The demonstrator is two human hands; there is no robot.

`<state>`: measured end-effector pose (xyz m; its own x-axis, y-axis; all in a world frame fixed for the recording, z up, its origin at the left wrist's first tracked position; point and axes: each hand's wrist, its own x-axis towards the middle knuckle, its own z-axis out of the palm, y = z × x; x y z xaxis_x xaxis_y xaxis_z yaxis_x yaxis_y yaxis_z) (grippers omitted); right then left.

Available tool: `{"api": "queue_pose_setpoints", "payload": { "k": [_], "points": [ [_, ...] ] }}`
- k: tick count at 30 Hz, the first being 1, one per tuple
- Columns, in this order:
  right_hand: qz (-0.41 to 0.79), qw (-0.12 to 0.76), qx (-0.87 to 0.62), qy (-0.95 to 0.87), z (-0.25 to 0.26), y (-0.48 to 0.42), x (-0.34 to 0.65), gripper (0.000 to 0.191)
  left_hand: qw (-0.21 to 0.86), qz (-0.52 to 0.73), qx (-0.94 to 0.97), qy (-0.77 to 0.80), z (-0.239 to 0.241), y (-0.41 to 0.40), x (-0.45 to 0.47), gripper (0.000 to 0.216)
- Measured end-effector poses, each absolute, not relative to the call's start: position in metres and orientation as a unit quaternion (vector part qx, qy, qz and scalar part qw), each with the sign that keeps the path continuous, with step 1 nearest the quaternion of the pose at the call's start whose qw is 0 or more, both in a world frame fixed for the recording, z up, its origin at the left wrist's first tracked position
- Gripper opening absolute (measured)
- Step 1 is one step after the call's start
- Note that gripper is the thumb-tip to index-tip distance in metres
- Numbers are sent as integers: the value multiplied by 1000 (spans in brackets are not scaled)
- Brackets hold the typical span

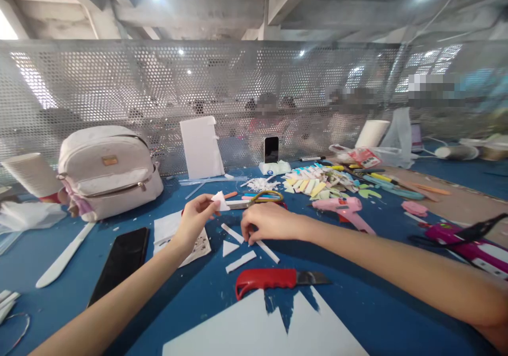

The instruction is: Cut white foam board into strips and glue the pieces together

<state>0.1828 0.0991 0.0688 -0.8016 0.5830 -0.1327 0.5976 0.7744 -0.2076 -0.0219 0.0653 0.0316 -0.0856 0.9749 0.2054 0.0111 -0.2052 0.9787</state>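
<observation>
Left hand (196, 216) raised just above the blue tabletop (357, 292), thumb and forefinger pinched on a small white triangular foam offcut (219, 200); offcut is flat, matte, clean-cut edges, apex pointing up and away from the person; it sits clear of the table, just left of the yellow-handled scissors (260, 199). Right hand (270, 222) palm down, fingers curled, tips pressed to the table at the far end of a thin white foam strip (268, 251); cannot tell whether it actually grips the strip or only touches it; strip's long axis runs diagonally, far-left to near-right. Second white strip (232, 233) lies parallel just to the left; third white strip (241, 261) lies nearer, angled the other way; loose white foam triangle (229, 248) flat between them. Red plastic utility knife (273, 279) lies near the person, long axis roughly left-right, grey metal blade out and pointing right; it sits just beyond the jagged edge of a large white foam sheet (254, 335). Pink hot-glue gun (345, 210) on its side right of the right hand; glossy black phone (121, 261) flat to the left; beige textured backpack (107, 168) beyond it; perforated metal screen (119, 86) behind the table.
</observation>
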Motion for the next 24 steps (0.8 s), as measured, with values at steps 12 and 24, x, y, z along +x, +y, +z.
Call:
{"api": "queue_pose_setpoints", "payload": {
  "k": [12, 24],
  "points": [
    [-127, 39, 284, 949, 66, 88, 185, 6, 425, 558, 539, 466, 28, 66, -21, 34],
    [-116, 56, 304, 944, 64, 72, 205, 7, 425, 544, 553, 466, 19, 66, -18, 33]
  ]
}}
